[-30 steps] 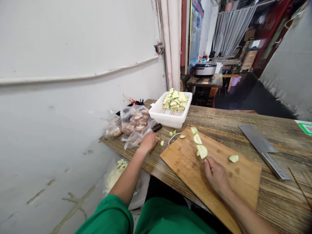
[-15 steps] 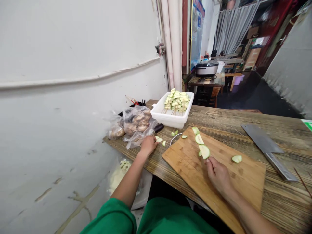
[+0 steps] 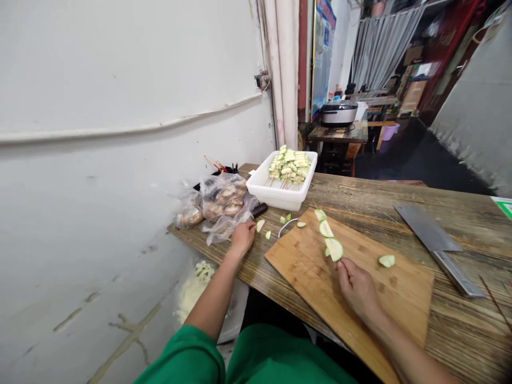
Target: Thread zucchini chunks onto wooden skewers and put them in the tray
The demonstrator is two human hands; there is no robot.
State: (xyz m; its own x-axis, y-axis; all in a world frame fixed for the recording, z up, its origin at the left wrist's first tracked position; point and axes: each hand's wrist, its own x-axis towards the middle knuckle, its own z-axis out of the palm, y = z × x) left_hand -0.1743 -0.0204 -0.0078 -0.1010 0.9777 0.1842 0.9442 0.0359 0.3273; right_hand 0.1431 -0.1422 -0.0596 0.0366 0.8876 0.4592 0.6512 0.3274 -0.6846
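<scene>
My right hand (image 3: 358,285) is closed round the lower end of a skewer above the cutting board (image 3: 296,256). Several pale, green-edged zucchini slices (image 3: 335,249) are threaded along it. At the left of the table, the fingers of my left hand (image 3: 242,237) are pinched at the edge of a half-round zucchini slice (image 3: 260,225). A smaller zucchini piece (image 3: 268,234) lies just right of that hand. Another zucchini piece (image 3: 386,261) rests on the right part of the board, and a thin slice (image 3: 301,224) lies near the board's handle.
A white tub (image 3: 276,198) holds zucchini skewers. Plastic bags of mushrooms (image 3: 224,200) lie against the wall, with a dark handle (image 3: 260,210) beside them. A cleaver (image 3: 430,229) lies right of the board. A bag with pale contents (image 3: 192,293) hangs below the table edge.
My left fingers have drawn together at a zucchini slice, and the slices beside them have shifted. The right hand and its skewer stay nearly in place.
</scene>
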